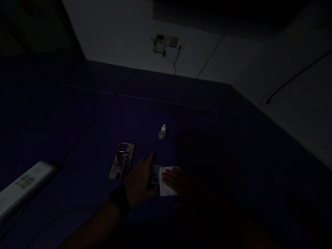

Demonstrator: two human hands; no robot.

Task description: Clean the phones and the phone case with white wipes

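Note:
A phone [155, 177] lies on the dark blue surface with its camera lenses facing up. My left hand [138, 181] grips its camera end, thumb on the near edge and fingers at the far edge. On the phone's back rests a folded white cloth [166, 190], partly covering it. My right hand [183, 183], in deep shadow, holds the cloth down with its fingers laid over it. To the left of my left hand is a patterned phone case [121, 166] with a camera cutout. Beyond the phone stands a small clear bottle [162, 134] with a white top.
A long white box-like object [28, 185] with markings lies at the left. Wall sockets [169, 42] with plugs and hanging cables are at the back. Seams run across the blue surface [103, 117]. The scene is very dark, especially at the right.

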